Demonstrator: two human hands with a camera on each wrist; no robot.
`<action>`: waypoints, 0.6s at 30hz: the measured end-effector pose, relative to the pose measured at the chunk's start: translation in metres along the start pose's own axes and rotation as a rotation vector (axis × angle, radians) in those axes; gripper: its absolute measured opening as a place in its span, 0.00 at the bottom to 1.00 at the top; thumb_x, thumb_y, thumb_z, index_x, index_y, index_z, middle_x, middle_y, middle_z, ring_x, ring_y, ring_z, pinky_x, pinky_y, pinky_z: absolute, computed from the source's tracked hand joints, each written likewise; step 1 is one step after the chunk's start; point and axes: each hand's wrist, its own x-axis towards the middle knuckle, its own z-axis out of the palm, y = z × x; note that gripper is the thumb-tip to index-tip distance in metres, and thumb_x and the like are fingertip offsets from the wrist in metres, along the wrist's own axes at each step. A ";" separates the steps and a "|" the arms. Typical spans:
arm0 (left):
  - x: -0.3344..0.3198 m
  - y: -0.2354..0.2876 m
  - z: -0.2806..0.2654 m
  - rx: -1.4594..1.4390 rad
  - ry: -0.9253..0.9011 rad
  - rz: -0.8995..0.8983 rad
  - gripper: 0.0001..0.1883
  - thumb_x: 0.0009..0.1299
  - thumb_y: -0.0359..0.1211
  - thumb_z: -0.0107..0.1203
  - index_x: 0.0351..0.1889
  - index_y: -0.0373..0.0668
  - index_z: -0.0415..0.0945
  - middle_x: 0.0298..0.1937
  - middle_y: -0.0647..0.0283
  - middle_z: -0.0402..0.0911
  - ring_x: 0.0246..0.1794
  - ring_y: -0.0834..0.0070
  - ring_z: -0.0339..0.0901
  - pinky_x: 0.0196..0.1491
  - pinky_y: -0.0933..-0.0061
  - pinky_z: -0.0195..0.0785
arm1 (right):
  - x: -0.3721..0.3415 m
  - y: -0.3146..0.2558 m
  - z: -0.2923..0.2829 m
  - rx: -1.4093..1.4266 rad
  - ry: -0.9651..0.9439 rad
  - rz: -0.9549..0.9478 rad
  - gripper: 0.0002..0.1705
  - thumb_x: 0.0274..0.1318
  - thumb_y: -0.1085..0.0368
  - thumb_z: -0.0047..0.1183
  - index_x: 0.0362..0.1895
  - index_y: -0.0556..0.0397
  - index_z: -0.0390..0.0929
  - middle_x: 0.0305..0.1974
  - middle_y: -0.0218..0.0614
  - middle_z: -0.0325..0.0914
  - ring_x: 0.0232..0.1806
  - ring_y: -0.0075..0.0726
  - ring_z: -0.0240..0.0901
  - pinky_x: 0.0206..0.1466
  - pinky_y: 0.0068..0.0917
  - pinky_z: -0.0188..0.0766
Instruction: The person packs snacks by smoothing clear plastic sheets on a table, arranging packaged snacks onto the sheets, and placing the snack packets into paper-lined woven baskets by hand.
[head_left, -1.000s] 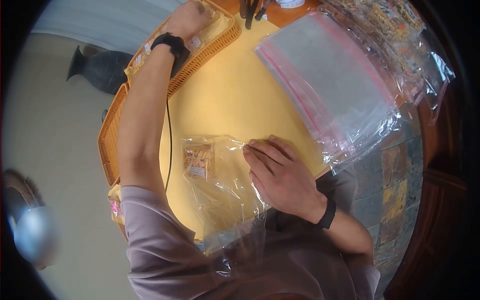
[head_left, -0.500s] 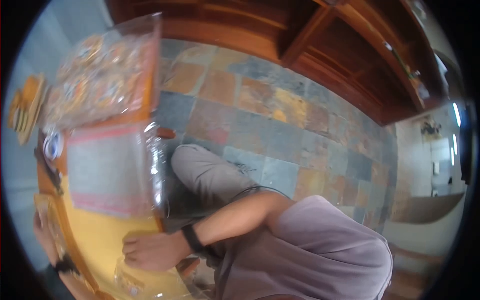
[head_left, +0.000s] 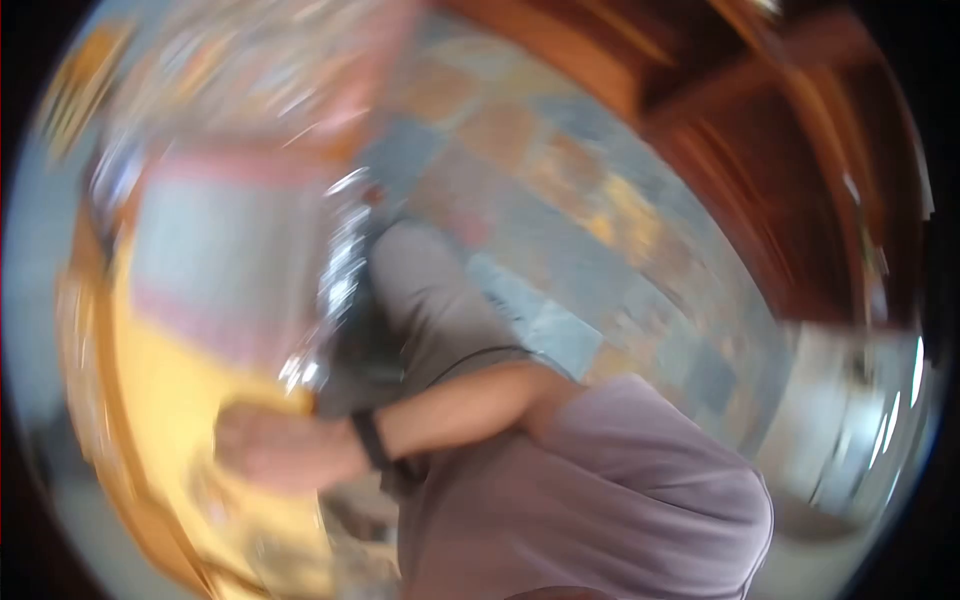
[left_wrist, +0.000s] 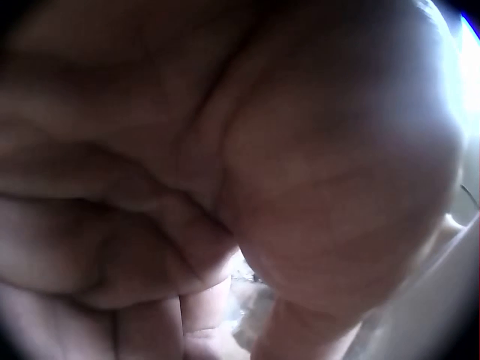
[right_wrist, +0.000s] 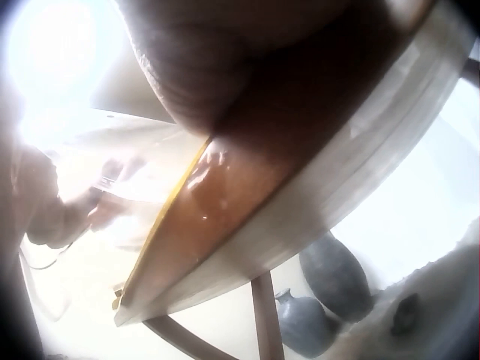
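My right hand (head_left: 280, 450), blurred, is over the yellow tabletop (head_left: 165, 385) at one end of a clear plastic bag (head_left: 290, 565). In the right wrist view its heel overhangs the table edge (right_wrist: 210, 202), and a raised film (right_wrist: 150, 146) of the bag runs up to it. A small snack packet (head_left: 215, 495) shows as a smear by the bag. The head view does not show my left hand. Its palm (left_wrist: 225, 187) fills the left wrist view, fingers bent towards the thumb. Shiny clear plastic (left_wrist: 247, 296) shows in the gap; I cannot tell whether it is held.
A stack of clear bags (head_left: 235, 240) with pink strips lies farther along the table, a large bag of snack packs (head_left: 240, 70) beyond it. The wicker basket (head_left: 85, 350) lines the left side. A wooden cabinet (head_left: 740, 120) and dark vases (right_wrist: 337, 277) stand nearby.
The head view has swung right, onto floor and cabinet, and is now blurred. My left hand, earlier in the basket, has left that view. My right hand stays by the bag.
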 end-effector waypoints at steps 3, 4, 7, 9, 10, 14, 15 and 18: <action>0.011 -0.051 0.092 -0.016 0.509 0.019 0.03 0.68 0.30 0.64 0.36 0.42 0.83 0.37 0.62 0.84 0.45 0.74 0.79 0.52 0.69 0.73 | 0.004 0.003 0.000 0.067 -0.059 0.043 0.20 0.49 0.66 0.54 0.47 0.64 0.77 0.46 0.50 0.76 0.51 0.53 0.73 0.58 0.46 0.71; 0.008 -0.004 0.112 0.137 0.428 -0.011 0.04 0.67 0.28 0.65 0.38 0.42 0.84 0.36 0.63 0.84 0.39 0.77 0.80 0.46 0.71 0.75 | 0.006 0.006 -0.001 0.081 -0.064 0.026 0.24 0.51 0.67 0.55 0.53 0.64 0.76 0.52 0.51 0.77 0.57 0.55 0.73 0.64 0.48 0.69; 0.027 -0.029 0.144 0.120 0.571 0.130 0.10 0.69 0.29 0.63 0.47 0.38 0.83 0.27 0.58 0.84 0.27 0.67 0.81 0.33 0.67 0.72 | 0.014 0.001 -0.005 0.045 -0.072 -0.005 0.25 0.55 0.70 0.59 0.58 0.61 0.76 0.56 0.51 0.78 0.60 0.59 0.72 0.67 0.50 0.66; 0.033 -0.033 0.159 0.176 0.643 0.143 0.15 0.67 0.30 0.66 0.50 0.34 0.82 0.24 0.53 0.82 0.25 0.62 0.81 0.32 0.65 0.72 | 0.018 -0.001 -0.004 0.021 -0.093 -0.037 0.26 0.57 0.69 0.61 0.60 0.61 0.75 0.57 0.51 0.79 0.62 0.59 0.72 0.68 0.50 0.66; 0.037 -0.036 0.169 0.099 0.746 0.172 0.14 0.68 0.29 0.65 0.49 0.33 0.82 0.24 0.55 0.82 0.24 0.66 0.81 0.31 0.67 0.72 | 0.018 -0.002 -0.003 0.062 -0.123 -0.077 0.26 0.57 0.69 0.61 0.60 0.61 0.75 0.57 0.51 0.79 0.62 0.59 0.72 0.68 0.50 0.66; 0.061 -0.040 0.187 -0.421 1.126 0.319 0.07 0.75 0.29 0.61 0.41 0.32 0.82 0.25 0.71 0.80 0.24 0.88 0.75 0.28 0.79 0.68 | 0.023 0.002 0.000 -0.075 -0.147 -0.108 0.25 0.60 0.67 0.58 0.60 0.63 0.74 0.55 0.52 0.80 0.64 0.51 0.73 0.72 0.50 0.62; 0.055 -0.037 0.187 -0.399 1.134 0.251 0.11 0.76 0.33 0.63 0.35 0.33 0.82 0.24 0.70 0.80 0.23 0.87 0.75 0.27 0.81 0.68 | 0.023 0.004 -0.002 -0.110 -0.141 -0.097 0.25 0.60 0.67 0.58 0.60 0.64 0.74 0.55 0.52 0.81 0.64 0.52 0.73 0.72 0.50 0.63; 0.039 -0.034 0.198 -0.626 1.039 0.218 0.15 0.76 0.36 0.64 0.32 0.33 0.82 0.24 0.65 0.82 0.22 0.87 0.78 0.26 0.84 0.67 | 0.017 0.005 0.000 -0.111 -0.147 -0.109 0.25 0.61 0.67 0.58 0.62 0.63 0.74 0.57 0.52 0.80 0.63 0.54 0.73 0.72 0.51 0.64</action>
